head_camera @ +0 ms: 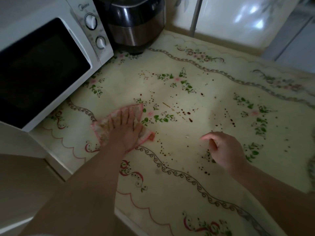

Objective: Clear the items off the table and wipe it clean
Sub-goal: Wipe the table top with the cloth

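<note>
My two bare arms reach out over the table [213, 106], which has a pale yellow cover with flowers and curly lines on it. My right hand [223, 149] is nearest to me. It floats just over the table with its fingers curled loosely, half open, and it holds nothing. My left hand [126, 130] is a bit farther out and lies flat with its fingers spread wide. This grip does not pinch anything; it only presses down on one cloth [119, 123]. The cloth is pink at the edges and lies flat on the table, right under my left palm and fingers, with its corners sticking out on both sides of the hand. It is well apart from my right hand. Many small brown spots [185, 113] are dotted on the table, too many to count. Most of them lie to the right of the cloth and between my two hands, and some go farther out past my right hand. Farther back on the left stands one white microwave [51, 65] with two round knobs [95, 31]. The cloth is near its front corner but does not touch it. Behind the microwave, at the far edge, stands one dark and silver cooker pot [136, 23].
</note>
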Motion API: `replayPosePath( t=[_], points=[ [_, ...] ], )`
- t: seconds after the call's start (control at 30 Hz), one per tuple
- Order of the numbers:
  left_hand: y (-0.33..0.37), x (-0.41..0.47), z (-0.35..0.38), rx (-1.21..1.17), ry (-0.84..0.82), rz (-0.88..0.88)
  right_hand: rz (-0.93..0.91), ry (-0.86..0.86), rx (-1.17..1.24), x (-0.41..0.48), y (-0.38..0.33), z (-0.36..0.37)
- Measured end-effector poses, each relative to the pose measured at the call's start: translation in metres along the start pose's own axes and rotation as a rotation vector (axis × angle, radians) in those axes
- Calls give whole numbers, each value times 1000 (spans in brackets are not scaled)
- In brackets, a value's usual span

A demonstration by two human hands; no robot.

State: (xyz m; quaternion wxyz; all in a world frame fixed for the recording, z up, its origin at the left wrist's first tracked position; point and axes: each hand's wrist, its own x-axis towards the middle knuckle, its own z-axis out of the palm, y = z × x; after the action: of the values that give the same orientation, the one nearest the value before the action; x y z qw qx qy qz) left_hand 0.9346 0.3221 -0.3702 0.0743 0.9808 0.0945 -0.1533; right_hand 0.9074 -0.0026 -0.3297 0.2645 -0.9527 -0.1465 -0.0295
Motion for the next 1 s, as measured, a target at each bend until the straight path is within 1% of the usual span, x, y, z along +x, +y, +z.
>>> replayPosePath(
  t=[0.17,0.33,0.43,0.57,0.7,0.77,0.83,0.9,0.93,1.0],
  points=[
    [31,-13,7,16,-11,99,110,-36,-17,-17,19,-10],
    [65,-32,17,40,-15,166,260,-83,-61,-38,35,-25],
    [90,-48,20,54,-4,209,315,-93,-62,-55,46,-38],
    [117,-65,28,100,8,254,342,-144,-64,-77,61,-52],
    [145,-82,37,96,-7,281,367,-156,-137,-101,75,-63],
    [161,-91,41,101,-23,303,344,-230,-152,-110,81,-69],
    [176,-99,44,118,-28,323,265,-351,-153,-113,86,-73],
    [193,-108,48,151,-37,345,235,-440,-122,-117,92,-76],
    [198,-110,49,159,-43,353,230,-444,-106,-118,94,-75],
    [212,-118,53,169,-38,368,227,-361,-102,-127,100,-75]
  ],
)
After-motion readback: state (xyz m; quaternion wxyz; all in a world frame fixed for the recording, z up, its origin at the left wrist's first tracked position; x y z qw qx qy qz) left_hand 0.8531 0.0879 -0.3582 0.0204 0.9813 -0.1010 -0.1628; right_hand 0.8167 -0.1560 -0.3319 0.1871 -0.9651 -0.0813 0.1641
